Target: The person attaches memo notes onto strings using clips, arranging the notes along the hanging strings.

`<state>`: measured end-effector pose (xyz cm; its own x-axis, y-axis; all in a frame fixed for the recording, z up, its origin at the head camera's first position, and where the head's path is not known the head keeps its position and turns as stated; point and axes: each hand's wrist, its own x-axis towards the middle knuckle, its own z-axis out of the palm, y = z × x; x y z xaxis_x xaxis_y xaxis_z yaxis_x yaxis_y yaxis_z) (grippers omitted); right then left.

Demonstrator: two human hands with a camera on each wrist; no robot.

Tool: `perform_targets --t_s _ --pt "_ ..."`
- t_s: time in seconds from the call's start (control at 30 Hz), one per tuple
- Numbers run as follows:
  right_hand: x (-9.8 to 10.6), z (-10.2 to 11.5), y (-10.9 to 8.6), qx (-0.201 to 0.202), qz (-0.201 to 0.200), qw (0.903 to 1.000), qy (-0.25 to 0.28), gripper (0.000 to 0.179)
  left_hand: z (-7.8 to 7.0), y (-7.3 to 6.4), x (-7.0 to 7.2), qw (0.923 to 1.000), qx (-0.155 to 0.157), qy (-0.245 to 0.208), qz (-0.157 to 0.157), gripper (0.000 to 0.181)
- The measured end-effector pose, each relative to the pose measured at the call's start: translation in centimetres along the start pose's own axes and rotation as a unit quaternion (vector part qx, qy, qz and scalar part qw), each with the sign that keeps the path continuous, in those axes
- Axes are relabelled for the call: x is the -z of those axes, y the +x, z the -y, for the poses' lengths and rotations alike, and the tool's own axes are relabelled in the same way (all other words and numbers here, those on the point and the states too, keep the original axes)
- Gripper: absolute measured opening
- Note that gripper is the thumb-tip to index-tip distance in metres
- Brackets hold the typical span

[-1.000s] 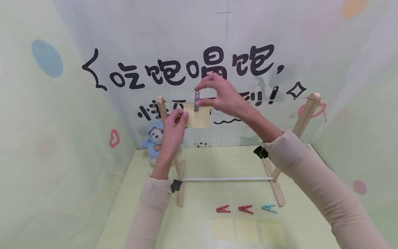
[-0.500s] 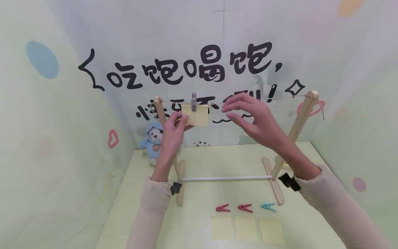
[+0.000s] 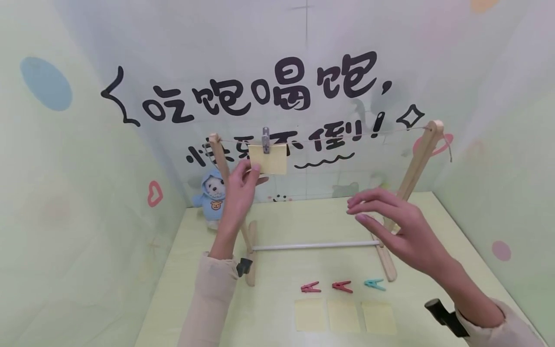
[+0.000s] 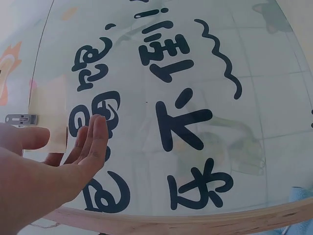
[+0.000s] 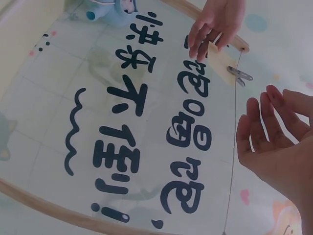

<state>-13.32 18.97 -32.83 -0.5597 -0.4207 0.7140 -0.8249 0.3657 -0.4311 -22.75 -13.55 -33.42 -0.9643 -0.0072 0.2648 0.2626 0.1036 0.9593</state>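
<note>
A yellow paper note [image 3: 275, 161] hangs from a string [image 3: 318, 140], held at its top edge by a grey clothespin [image 3: 266, 140]. My left hand [image 3: 241, 185] is at the note's lower left corner. In the left wrist view, its thumb stands in front of the note [image 4: 51, 100] and its fingers are spread loosely apart from the thumb. Whether a fingertip still touches the paper is hard to tell. My right hand [image 3: 401, 226] is in the air before the right post, fingers relaxed, holding nothing. The right wrist view shows the clothespin [image 5: 238, 73] across the string.
Wooden posts [image 3: 418, 166] carry the string, with a white rod [image 3: 314, 246] joining their feet. On the table [image 3: 208, 313] lie two red clothespins [image 3: 342, 286], a teal clothespin [image 3: 374, 284] and three yellow notes [image 3: 310, 315] in a row. A blue-hooded plush toy [image 3: 213, 200] stands back left.
My right hand has let go of the grey clothespin and moved down and right. My left hand has loosened from the note and shifted slightly lower. The note stays clipped on the string.
</note>
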Motion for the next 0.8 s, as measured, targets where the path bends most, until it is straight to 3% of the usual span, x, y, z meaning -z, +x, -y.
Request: perform_targets --t_s 0.2,0.3,0.37,0.5,0.57,0.6,0.67,0.73,0.8 --pt "-0.4 -1.1 -3.0 -0.043 0.020 0.9989 0.003 0.047 1.1 -1.1 0.3 0.9996 -0.006 0.017 0.020 0.034" --pt "-0.8 -1.7 -4.1 -0.062 0.030 0.9976 0.001 0.047 2.9 -2.4 0.4 0.9986 -0.014 0.037 0.035 0.036" --pt "-1.1 -2.0 -4.8 -0.062 0.032 0.9976 -0.002 0.046 4.9 -3.6 0.3 0.9969 -0.024 0.063 0.041 0.039" --pt "-1.8 -2.6 -5.7 -0.049 0.022 0.9986 -0.006 0.046 10.0 -6.7 -0.4 0.9875 -0.022 0.146 0.054 0.051" --pt "-2.1 -2.6 -6.1 -0.053 0.015 0.9985 0.000 0.048 13.2 -8.8 -0.9 0.9795 -0.025 0.190 0.060 0.054" --pt "-2.4 -2.7 -6.4 -0.054 0.011 0.9985 0.004 0.049 15.9 -9.8 -1.2 0.9745 -0.047 0.211 0.059 0.054" --pt "-3.0 -2.8 -6.9 -0.063 0.009 0.9978 0.018 0.051 20.3 -12.2 -1.9 0.9602 -0.080 0.261 0.058 0.055" --pt "-3.7 -3.0 -7.4 -0.063 0.011 0.9975 0.032 0.052 24.8 -14.6 -2.9 0.9383 -0.121 0.320 0.053 0.054" --pt "-4.5 -3.3 -7.8 -0.058 0.020 0.9972 0.043 0.051 26.8 -16.7 -3.8 0.9260 -0.118 0.354 0.059 0.055"
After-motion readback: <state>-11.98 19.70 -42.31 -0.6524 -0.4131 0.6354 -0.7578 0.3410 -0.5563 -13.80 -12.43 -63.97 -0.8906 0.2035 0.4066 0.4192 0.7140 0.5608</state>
